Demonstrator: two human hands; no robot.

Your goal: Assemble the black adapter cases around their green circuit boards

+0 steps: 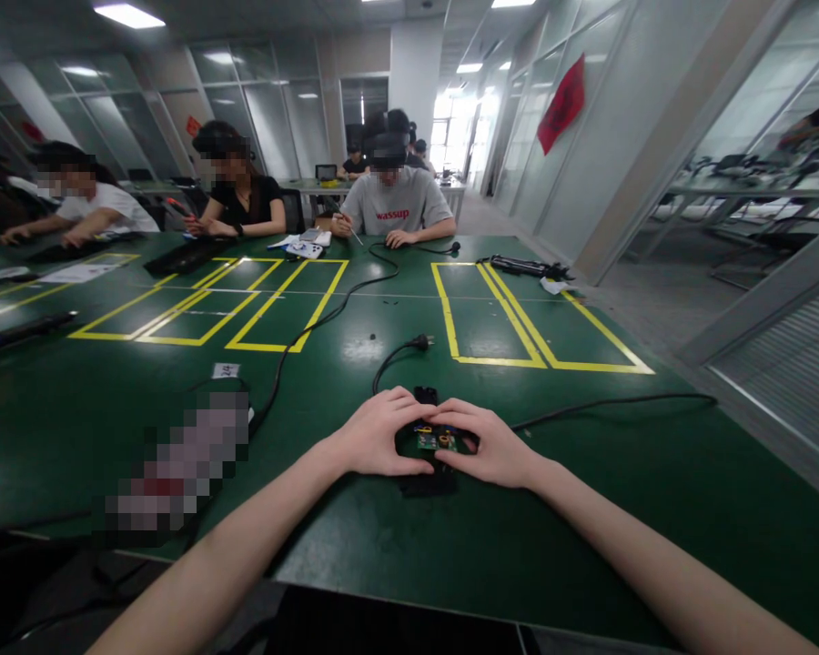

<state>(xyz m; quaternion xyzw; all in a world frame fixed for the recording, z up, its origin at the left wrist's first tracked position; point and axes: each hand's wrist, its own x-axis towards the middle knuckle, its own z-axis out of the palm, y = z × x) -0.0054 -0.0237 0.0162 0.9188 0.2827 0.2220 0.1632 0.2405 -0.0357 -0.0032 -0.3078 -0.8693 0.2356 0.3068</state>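
Between my two hands, near the front of the green table, is a small green circuit board with a copper-coloured ring coil on it. Around its left side curve the fingers of my left hand, the thumb along the near edge. My right hand grips the right side in the same way, and the fingertips of both hands meet at the far edge. Black casing shows beneath and beyond the board. The fingers partly hide how board and casing join. A black cable with a plug lies just beyond my hands.
Yellow tape marks rectangles on the green table. A long black cable crosses it. Left of my arm lies a blurred-out object beside a numbered tag. Several people work across the table. Black tools lie at the far right.
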